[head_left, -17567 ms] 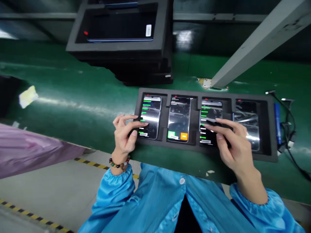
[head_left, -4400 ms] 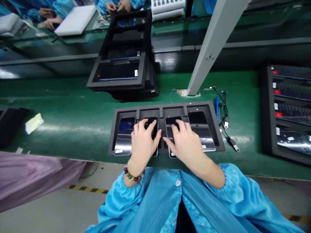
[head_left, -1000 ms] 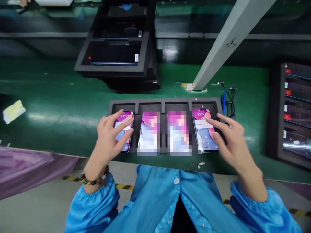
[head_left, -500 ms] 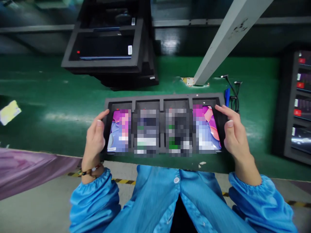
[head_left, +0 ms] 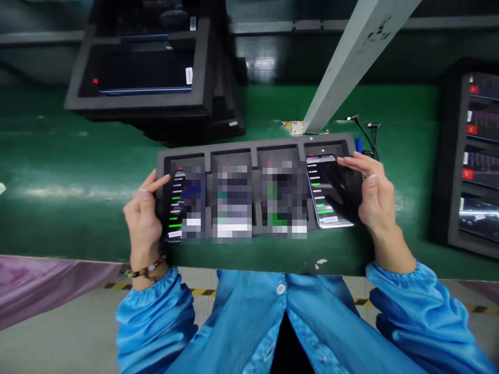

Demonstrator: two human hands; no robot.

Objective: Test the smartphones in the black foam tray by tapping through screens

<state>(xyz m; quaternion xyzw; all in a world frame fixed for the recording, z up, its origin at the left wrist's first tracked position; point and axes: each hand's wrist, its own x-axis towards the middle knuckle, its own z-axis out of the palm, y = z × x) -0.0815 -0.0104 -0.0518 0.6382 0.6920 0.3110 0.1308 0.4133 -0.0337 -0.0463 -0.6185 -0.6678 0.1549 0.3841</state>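
The black tray (head_left: 257, 201) sits between left grip (head_left: 144, 215) and right grip (head_left: 377, 200).

Tray (head_left: 254, 156): dark grey, four compartments in a row; on or just above the counter (head_left: 89, 218), cannot tell which; right end slightly farther from the person. Four phones (head_left: 329, 200), one per compartment, screen up, set towards the near side. Leftmost phone (head_left: 176, 208) (partly pixelated) and rightmost: black screens lit, white and green lines, pale label at near end. Middle two: pixelated, screens unreadable.
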